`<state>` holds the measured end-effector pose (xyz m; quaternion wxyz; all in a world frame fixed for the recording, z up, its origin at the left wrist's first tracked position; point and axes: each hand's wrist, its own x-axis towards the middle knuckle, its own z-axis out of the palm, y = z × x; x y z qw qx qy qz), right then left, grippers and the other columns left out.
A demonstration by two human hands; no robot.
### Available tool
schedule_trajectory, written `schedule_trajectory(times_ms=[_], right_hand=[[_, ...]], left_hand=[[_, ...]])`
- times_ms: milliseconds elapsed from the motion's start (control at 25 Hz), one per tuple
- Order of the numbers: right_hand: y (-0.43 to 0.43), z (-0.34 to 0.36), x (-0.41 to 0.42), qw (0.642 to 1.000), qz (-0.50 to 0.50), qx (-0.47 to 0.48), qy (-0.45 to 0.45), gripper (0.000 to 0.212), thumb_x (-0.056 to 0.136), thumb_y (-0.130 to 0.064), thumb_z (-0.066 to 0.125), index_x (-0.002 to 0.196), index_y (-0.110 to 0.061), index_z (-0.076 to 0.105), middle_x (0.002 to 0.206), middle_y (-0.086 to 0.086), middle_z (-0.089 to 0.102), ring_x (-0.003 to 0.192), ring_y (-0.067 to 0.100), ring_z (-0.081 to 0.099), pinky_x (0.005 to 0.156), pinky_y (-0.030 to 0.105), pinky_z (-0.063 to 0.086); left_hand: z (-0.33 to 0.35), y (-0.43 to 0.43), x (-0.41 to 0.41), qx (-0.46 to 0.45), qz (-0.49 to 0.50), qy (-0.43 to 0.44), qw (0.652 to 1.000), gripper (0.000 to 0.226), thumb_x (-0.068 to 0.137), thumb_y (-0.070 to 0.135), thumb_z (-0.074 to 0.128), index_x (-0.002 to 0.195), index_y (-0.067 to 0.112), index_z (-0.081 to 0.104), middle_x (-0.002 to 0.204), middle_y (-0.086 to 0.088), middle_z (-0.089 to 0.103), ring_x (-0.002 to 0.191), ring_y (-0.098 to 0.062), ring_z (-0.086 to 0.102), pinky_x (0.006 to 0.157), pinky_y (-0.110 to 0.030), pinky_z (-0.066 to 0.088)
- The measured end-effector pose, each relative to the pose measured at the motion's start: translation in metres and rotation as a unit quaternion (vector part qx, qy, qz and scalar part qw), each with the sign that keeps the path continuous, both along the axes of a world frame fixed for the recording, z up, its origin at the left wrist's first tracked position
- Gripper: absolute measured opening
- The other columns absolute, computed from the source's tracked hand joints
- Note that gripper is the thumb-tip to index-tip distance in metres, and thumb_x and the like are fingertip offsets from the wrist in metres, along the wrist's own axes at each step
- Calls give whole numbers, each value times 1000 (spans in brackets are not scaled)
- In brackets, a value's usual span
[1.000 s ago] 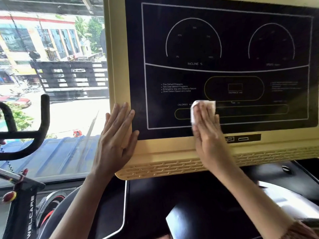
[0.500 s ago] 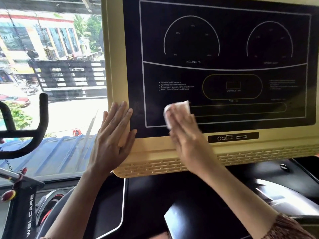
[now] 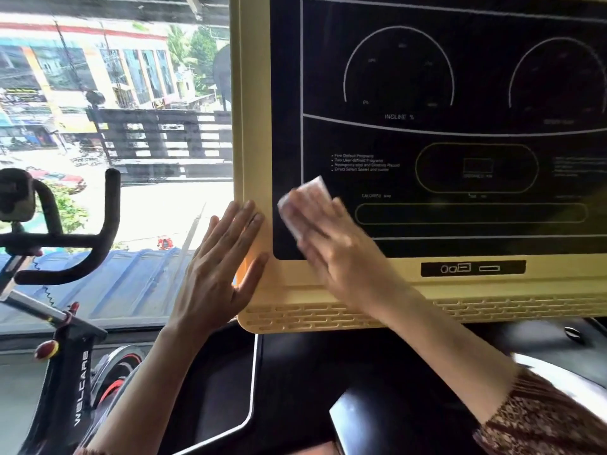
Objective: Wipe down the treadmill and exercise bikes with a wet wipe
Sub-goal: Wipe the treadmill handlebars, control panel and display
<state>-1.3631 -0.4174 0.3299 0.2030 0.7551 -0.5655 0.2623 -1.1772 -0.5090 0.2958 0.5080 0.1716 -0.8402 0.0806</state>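
Within the last second the wipe [image 3: 303, 205] has swept from under the middle of the black panel [image 3: 460, 77] out toward 9 o'clock. It now sits in the panel's lower left corner, just inside the yellow console [image 3: 328, 284] frame. The right hand [image 3: 331, 244] lies flat on it, fingers straight and close together, pressing it to the glass rather than pinching it. Both are smeared by motion. The left hand [image 3: 223, 267] has not shifted: it lies open and flat against the frame's left edge, fingers pointing to about 1 o'clock, apparently bracing the console. The two hands are just beside each other but not touching. The stroke seems to have reached its end, so the panel's bottom band is likely covered. The dials above and the frame probably still need passes, and the bike [image 3: 70, 372] at 8 o'clock looks untouched. The wipe is a folded white pad, half hidden under the fingers. Its free end pokes out past the fingertips toward 11 o'clock, so its long axis appears to run along the hand, roughly from 5 to 11 o'clock. The blur makes that uncertain. The panel itself faces the person, with its long axis running from 9 to 3 o'clock.
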Motion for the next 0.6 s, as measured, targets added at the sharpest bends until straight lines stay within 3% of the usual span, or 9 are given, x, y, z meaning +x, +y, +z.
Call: schedule_trajectory(times_ms=[80,160,360,480,600], right_hand=[[14,-13,-6,988,70,22,136,46,102,-21,38,147,-12,31,155,5,24,146,18,15,120,36,15],[15,-8,-21,978,70,15,194,47,101,-19,43,146,-14,34,154,5,29,145,20,21,119,38,20],[-28,40,-3,999,-27,-25,13,45,104,-21,33,148,-12,30,156,6,23,146,20,14,120,38,14],[-25,23,10,995,45,7,93,46,104,-21,36,148,-12,28,157,5,21,147,19,8,120,39,13],[-2,-4,4,974,105,27,199,45,102,-23,40,146,-13,35,154,4,28,146,19,17,119,38,17]], left_hand=[[-4,-2,9,4,7,-12,1000,49,97,24,49,137,-3,40,146,-19,37,142,-29,27,119,-37,17],[-6,-6,18,1,15,-23,1000,50,100,30,43,140,0,36,148,-17,34,145,-25,22,120,-36,16],[-8,-8,19,6,15,-21,1000,51,102,33,40,141,1,33,148,-17,33,145,-25,22,120,-37,17],[-9,-8,21,7,12,-19,1000,51,100,31,43,141,1,32,148,-17,33,144,-27,24,119,-38,18],[-10,-12,23,7,14,-27,1000,53,100,32,42,142,2,31,149,-17,31,144,-27,23,119,-37,16]])
